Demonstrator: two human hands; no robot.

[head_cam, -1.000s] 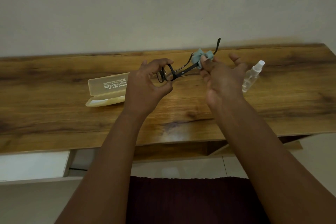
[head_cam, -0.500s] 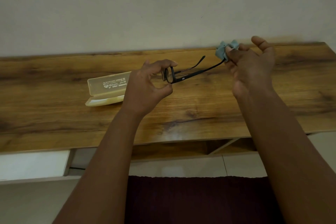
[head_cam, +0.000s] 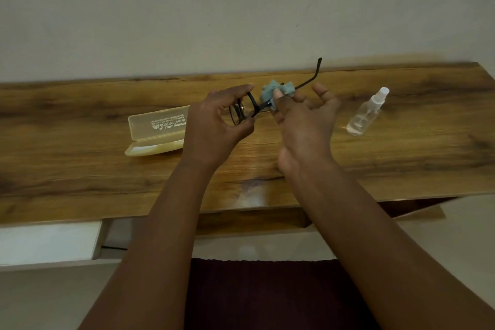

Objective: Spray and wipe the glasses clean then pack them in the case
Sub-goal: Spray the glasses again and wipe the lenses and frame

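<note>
1. The left hand pinched the front of the black plastic-framed glasses between thumb and curled fingers, holding them above the tabletop.
2. The right hand pinched a small crumpled pale blue cleaning cloth around one temple arm of the glasses, close to the hinge; its other fingers were spread loosely upward.
3. The two hands were near each other, joined only by the glasses held between them.
4. The free end of the wrapped temple arm stuck out past the cloth, up and to the right, with its tip curved upward.
5. A translucent yellowish hard glasses case lay open on the wooden tabletop, just left of the left hand, its printed lid tilted back.
6. A small clear plastic spray bottle with a white nozzle lay tilted on the tabletop to the right of the right hand, apart from it.
7. A plain pale wall stood behind the tabletop, and a dark maroon cloth showed below between the forearms.
</note>
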